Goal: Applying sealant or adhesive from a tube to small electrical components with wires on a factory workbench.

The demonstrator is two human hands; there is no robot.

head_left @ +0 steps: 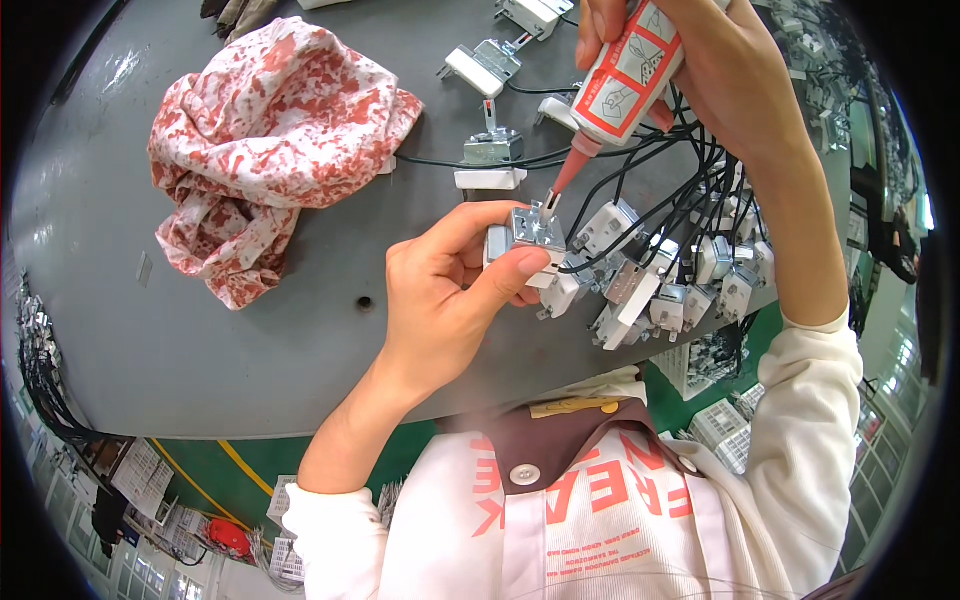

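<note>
From the head view I see my left hand (455, 290) closed around a small boxy switch part of grey metal and white plastic (528, 238), thumb pressed along its near side and fingers curled behind it. It is held just above the near edge of the grey surface (200, 300), about the middle of the picture, with a short metal stem sticking up from its top, away from me.

My right hand (720, 70) grips a white squeeze tube with red markings and a red tapered nozzle (625, 85). The tube's long axis runs on a slant — body high and to the right, nozzle aimed down and to the left. The nozzle tip sits right at the stem on top of the switch part; whether it truly touches I cannot tell.

Just right of the held part hangs a bunch of like metal-and-white switch parts on black wires (670, 270), crowded over the surface's edge beneath my right forearm. Further back on the surface lie several separate switch parts with white tabs (490, 160), some of them joined by black wires.

To the left — well apart from both hands — a crumpled white cloth with red blotches (265, 140) lies on the surface. Below its near edge I see green floor with a yellow line.
</note>
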